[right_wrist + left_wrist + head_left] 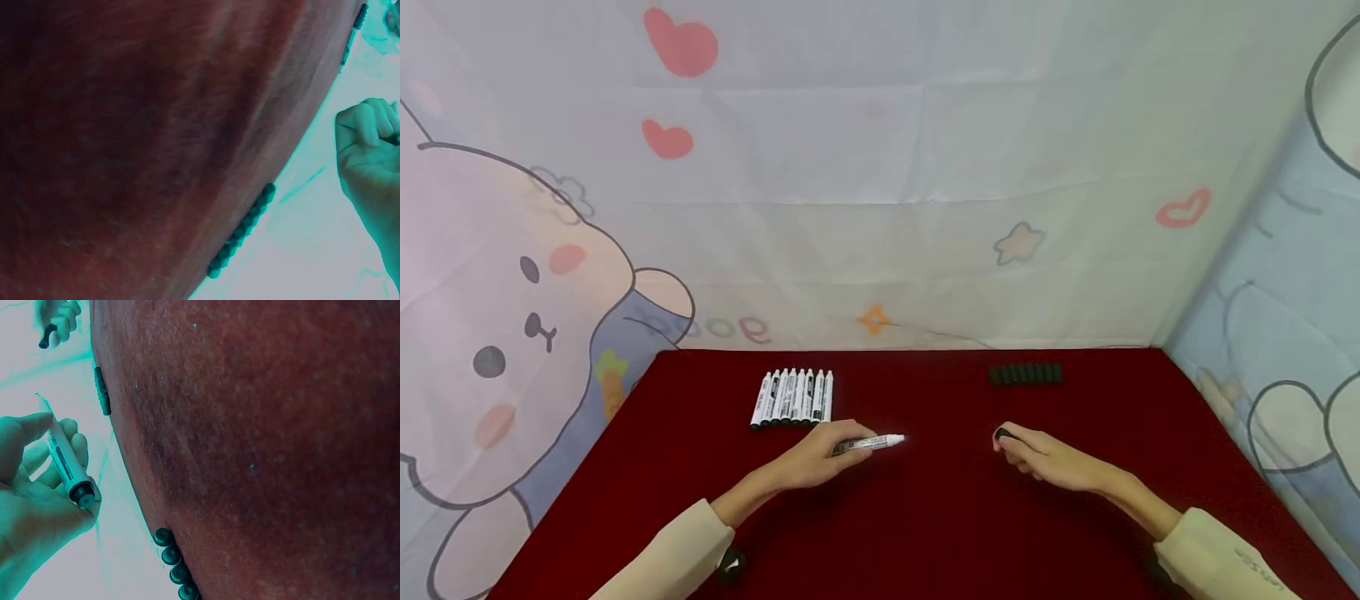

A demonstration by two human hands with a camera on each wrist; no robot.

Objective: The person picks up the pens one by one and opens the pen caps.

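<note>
My left hand (pixel 814 455) holds a white marker (pixel 880 442) above the red cloth, its pale tip pointing right. The left wrist view shows that marker (pixel 66 457) pinched by the thumb and fingers, with a black end towards the palm. To the right, my right hand (pixel 1054 460) grips a small black marker cap (pixel 1002 433) in its curled fingers. In the left wrist view the cap (pixel 47 337) sticks out of that fist. From the right wrist camera, the right hand (pixel 369 150) mostly hides it. The marker and the cap are apart.
A row of white markers (pixel 793 397) lies side by side at the back left of the red cloth (pixel 925 517). Farther right, several black caps (pixel 1026 373) stand in a row. A printed curtain (pixel 880 250) rises behind. Something dark (pixel 730 565) sits beside the left sleeve.
</note>
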